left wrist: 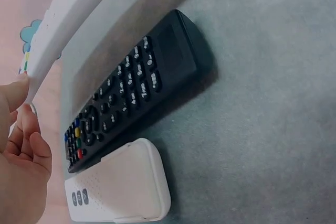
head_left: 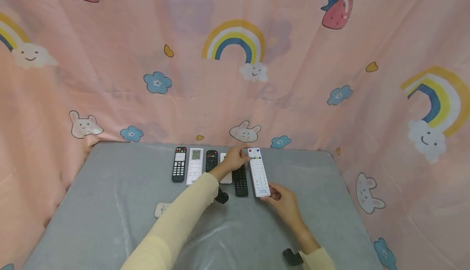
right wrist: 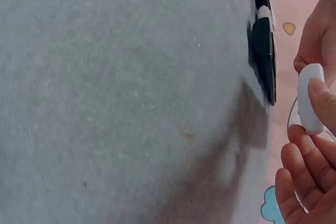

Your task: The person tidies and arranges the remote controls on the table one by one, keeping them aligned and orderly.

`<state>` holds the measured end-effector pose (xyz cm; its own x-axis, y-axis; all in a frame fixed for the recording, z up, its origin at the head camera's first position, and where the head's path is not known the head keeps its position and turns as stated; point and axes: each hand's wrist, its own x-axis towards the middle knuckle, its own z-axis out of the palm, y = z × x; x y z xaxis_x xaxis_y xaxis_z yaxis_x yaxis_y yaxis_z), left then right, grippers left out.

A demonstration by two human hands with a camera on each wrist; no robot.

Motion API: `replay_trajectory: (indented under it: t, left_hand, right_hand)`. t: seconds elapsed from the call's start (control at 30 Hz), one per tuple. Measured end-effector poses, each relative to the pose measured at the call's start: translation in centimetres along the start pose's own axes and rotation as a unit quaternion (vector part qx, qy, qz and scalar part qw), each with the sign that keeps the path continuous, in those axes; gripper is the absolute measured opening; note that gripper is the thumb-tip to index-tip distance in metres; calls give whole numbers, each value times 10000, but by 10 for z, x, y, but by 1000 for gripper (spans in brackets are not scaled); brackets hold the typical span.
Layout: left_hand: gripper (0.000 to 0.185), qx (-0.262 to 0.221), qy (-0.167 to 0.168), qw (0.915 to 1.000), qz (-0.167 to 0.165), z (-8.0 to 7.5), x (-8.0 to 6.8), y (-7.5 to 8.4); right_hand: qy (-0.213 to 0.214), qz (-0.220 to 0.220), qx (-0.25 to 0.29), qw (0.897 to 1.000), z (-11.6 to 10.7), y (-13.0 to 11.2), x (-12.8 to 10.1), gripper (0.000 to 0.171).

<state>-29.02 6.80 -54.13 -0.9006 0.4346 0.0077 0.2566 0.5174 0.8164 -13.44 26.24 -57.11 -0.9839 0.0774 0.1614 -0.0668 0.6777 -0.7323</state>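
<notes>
A long white remote control [head_left: 259,174] is held at both ends, raised above the grey table. My left hand [head_left: 235,158] pinches its far end, the one with coloured buttons. At the near end my right hand [head_left: 285,204] grips it between thumb and fingers. The left wrist view shows the white remote's side [left wrist: 65,22] tilted over the table, and the right wrist view shows its end [right wrist: 310,100] between thumb and fingers. Just left of it lies a black remote [head_left: 240,181], and beside that a white remote [head_left: 227,178], partly hidden by the left arm.
Farther left in the row lie another black remote [head_left: 211,160], a white remote with a small screen [head_left: 195,167] and a black remote with pale buttons [head_left: 179,164]. A small white object [head_left: 161,210] lies nearer, partly behind the left sleeve. A pink patterned curtain [head_left: 293,111] surrounds the table [head_left: 110,221].
</notes>
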Motion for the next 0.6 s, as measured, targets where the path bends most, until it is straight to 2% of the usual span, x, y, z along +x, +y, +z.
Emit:
replay_trajectory:
  t: [0.2,0.4,0.6]
  left_hand:
    - [56,-125,-180,9997,-148,0,-1,-4]
    - [60,257,-359,9987,-250,3,-3,-8]
    - [68,450,-389,9977,-336,5,-6,-4]
  right_hand:
    - [-126,101,106,9998,7,-4,1,57]
    - [-238,327,141,9991,11,-2,1,58]
    - [-223,341,39,9992,15,3,2,59]
